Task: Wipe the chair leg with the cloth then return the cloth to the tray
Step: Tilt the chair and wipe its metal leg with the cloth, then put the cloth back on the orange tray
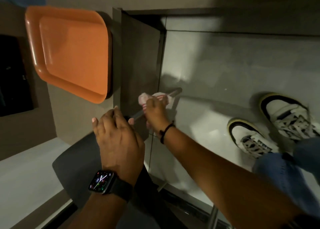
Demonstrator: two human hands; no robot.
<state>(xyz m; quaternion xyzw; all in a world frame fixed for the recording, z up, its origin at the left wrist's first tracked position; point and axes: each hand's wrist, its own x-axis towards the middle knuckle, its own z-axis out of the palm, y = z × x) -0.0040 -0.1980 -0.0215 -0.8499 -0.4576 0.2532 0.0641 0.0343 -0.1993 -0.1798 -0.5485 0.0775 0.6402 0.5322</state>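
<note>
Pink-striped cloth (156, 98) clutched in right hand (155, 113) around chair leg (174, 92); left hand (117, 135) gripping chair.

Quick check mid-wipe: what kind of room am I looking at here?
Probably a canteen or office break area, though that is a guess: an orange tray sits on a brown table, above a glossy tiled floor, with a dark chair whose metal leg is being wiped.

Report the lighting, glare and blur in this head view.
Head view: dim overall; the pale floor carries soft glare patches; the orange tray is lit evenly; the cloth and right hand are motion-blurred on the chair leg; wide-angle bending shows at the edges.
</note>
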